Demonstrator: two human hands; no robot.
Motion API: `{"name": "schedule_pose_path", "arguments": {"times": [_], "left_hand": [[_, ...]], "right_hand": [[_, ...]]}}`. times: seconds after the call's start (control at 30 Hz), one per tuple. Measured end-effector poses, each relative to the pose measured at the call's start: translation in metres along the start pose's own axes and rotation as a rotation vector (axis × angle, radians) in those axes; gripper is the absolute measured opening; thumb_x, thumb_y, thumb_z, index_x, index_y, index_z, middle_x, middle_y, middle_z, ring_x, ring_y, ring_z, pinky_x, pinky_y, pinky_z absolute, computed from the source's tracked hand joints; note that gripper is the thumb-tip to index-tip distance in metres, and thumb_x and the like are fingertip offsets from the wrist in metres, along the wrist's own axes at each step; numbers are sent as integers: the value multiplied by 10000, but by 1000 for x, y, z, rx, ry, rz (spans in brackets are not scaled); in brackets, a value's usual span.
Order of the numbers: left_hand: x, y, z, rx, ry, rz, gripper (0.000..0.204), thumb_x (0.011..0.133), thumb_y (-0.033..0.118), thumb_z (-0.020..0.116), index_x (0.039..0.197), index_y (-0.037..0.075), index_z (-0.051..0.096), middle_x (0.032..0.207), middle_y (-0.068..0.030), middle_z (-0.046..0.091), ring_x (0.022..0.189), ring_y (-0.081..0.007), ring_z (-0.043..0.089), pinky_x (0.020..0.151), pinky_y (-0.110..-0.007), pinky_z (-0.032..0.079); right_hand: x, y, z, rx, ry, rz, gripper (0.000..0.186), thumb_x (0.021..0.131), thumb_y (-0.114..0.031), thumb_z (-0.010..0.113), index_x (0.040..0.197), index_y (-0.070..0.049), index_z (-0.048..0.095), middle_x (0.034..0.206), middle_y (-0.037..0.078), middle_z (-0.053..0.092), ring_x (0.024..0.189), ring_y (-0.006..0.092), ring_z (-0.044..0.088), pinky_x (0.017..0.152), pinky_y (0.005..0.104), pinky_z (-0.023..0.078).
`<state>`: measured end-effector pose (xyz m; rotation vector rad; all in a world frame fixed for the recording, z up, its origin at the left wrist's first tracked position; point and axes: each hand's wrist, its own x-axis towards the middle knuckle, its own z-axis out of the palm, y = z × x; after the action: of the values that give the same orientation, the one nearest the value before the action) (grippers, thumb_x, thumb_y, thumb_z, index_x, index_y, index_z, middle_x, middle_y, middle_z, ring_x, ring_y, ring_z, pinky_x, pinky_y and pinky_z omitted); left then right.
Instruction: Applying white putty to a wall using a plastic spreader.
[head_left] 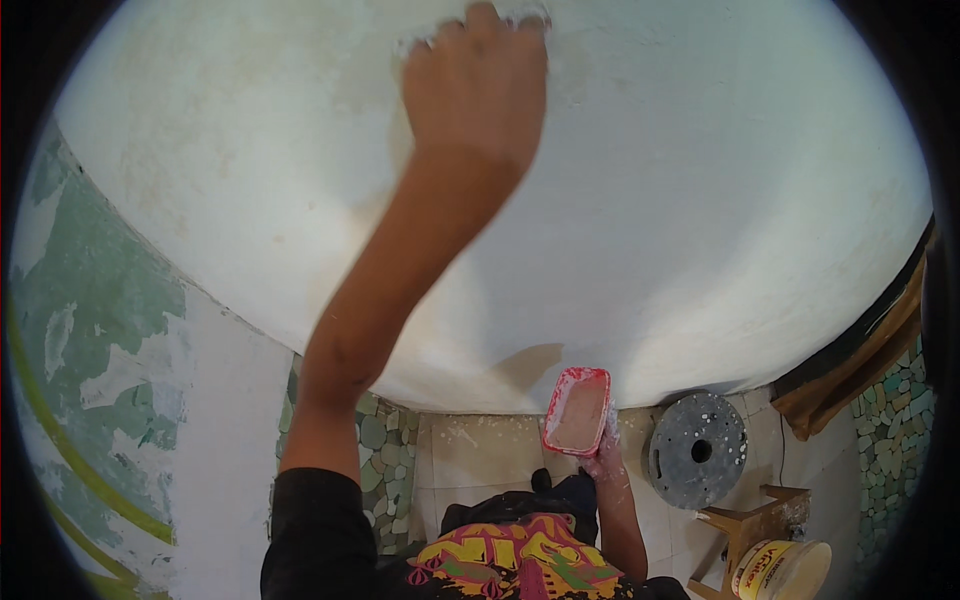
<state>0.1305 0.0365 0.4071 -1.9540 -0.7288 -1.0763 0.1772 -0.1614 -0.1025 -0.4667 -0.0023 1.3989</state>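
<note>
My left hand (475, 90) is raised against the white wall (620, 220), its back toward me and the fingers curled. White smears show around the fingertips, and whatever the fingers hold is hidden behind them. Down near the foot of the wall, my right hand (606, 458) grips a red rectangular tray (549, 432) from beneath and the side. Pale, smooth paste (583, 412) fills much of the tray, and dried white residue coats its rim. White splashes also cover my right fingers and wrist.
At lower right stand a round grey speckled disc-shaped object (698, 452), a small wooden stool (750, 525) and a yellow-and-white tub (785, 572). Brown cloth (850, 370) hangs by the wall's right end. A patchy green-and-white wall (110, 330) is on the left. White specks dot the tiled floor (470, 455).
</note>
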Motion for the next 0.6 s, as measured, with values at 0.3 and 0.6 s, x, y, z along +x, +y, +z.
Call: {"name": "schedule_pose_path", "arguments": {"times": [0.3, 0.6], "left_hand": [[-30, 1, 1, -178, -23, 1, 312, 756, -1, 630, 995, 171, 733, 1001, -86, 644, 830, -301, 646, 736, -413, 541], [-48, 20, 37, -2, 124, 73, 145, 830, 88, 665, 941, 109, 756, 884, -80, 590, 848, -268, 591, 751, -407, 480]], "right_hand": [[6, -4, -19, 61, 37, -60, 562, 1038, -453, 435, 1482, -108, 414, 1440, 130, 528, 1267, 324, 564, 1024, 520, 507], [13, 11, -3, 81, 6, 0, 552, 1033, -442, 455, 1469, -103, 427, 1427, 130, 538, 1252, 330, 573, 1008, 537, 516]]}}
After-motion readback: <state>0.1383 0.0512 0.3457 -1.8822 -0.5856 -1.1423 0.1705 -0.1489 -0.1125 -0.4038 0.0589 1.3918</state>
